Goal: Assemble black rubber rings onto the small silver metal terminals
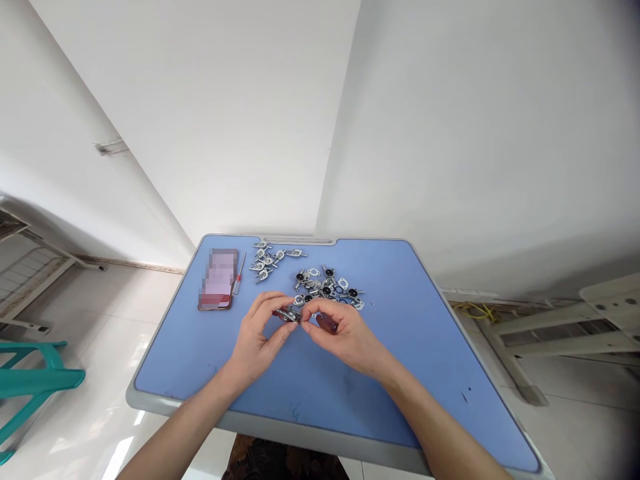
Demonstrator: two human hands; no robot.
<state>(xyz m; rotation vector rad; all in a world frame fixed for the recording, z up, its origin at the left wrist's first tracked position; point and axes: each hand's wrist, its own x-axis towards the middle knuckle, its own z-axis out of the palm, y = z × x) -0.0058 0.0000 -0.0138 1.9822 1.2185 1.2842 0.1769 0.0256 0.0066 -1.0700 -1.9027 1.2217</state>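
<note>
Over the middle of the blue table, my left hand pinches a small metal valve fitting between thumb and fingers. My right hand is closed at the fitting's right end, thumb and index fingertip pressed together. Whatever lies between those right fingertips is too small and covered to tell. Just beyond both hands is a loose pile of metal fittings with black round parts, flat plates with holes and dark rings. Farther back to the left, several similar metal fittings lie in a group.
A phone with a lit screen lies at the table's left side, a screwdriver with a clear and red handle beside it. The blue table has a raised grey rim. White walls stand behind; a green stool is at left.
</note>
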